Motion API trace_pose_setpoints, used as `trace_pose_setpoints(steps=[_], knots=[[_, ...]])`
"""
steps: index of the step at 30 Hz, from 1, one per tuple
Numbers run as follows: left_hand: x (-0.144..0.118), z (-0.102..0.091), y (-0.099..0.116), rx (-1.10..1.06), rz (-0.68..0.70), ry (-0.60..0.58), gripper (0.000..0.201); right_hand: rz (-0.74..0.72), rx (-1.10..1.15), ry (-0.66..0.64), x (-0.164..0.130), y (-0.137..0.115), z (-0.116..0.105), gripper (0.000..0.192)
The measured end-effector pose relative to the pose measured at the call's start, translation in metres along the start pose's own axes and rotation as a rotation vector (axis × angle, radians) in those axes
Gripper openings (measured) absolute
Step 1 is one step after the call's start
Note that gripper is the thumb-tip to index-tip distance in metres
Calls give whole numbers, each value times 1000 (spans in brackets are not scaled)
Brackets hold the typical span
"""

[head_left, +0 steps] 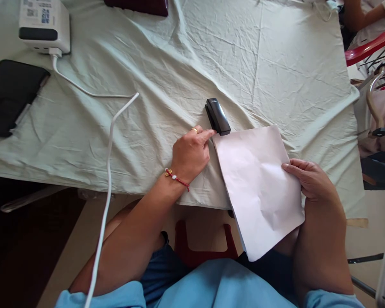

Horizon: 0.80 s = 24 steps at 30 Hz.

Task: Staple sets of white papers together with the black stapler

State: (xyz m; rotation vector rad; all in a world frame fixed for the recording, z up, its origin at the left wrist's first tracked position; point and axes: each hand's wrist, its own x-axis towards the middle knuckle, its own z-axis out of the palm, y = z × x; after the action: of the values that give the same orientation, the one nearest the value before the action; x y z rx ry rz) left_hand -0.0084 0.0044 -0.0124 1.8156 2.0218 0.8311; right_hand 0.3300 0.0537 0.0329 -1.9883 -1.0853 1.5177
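Note:
A black stapler [217, 116] lies on the pale green cloth near the table's middle. A sheaf of white paper [258, 188] has its top left corner at the stapler's near end and hangs past the table's front edge. My left hand [191, 152] rests on the cloth beside the paper, its forefinger stretched out and touching the stapler's near end. A red thread bracelet is on that wrist and a ring on one finger. My right hand [309, 179] grips the paper's right edge, thumb on top.
A white box-shaped device [45, 25] with a white cable [105, 201] stands at the back left, a black flat case [9, 96] next to it. A dark red object [137, 6] lies at the far edge. A red chair [368, 45] and another person's arm are at the right.

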Motion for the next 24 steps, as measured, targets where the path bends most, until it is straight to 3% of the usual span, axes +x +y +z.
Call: trace_pose_setpoints(steps=[5, 9, 19, 24], knots=[[-1, 4, -4, -60, 101, 104, 70, 15, -3, -17, -1, -2, -1, 46], [-3, 2, -3, -40, 138, 40, 75, 11, -8, -30, -1, -2, -2, 42], [-1, -15, 12, 181, 1, -158, 80, -18, -9, -53, 0, 0, -3, 41], [1, -10, 15, 154, -3, -91, 75, -56, -27, -101, -3, 3, 1, 44]])
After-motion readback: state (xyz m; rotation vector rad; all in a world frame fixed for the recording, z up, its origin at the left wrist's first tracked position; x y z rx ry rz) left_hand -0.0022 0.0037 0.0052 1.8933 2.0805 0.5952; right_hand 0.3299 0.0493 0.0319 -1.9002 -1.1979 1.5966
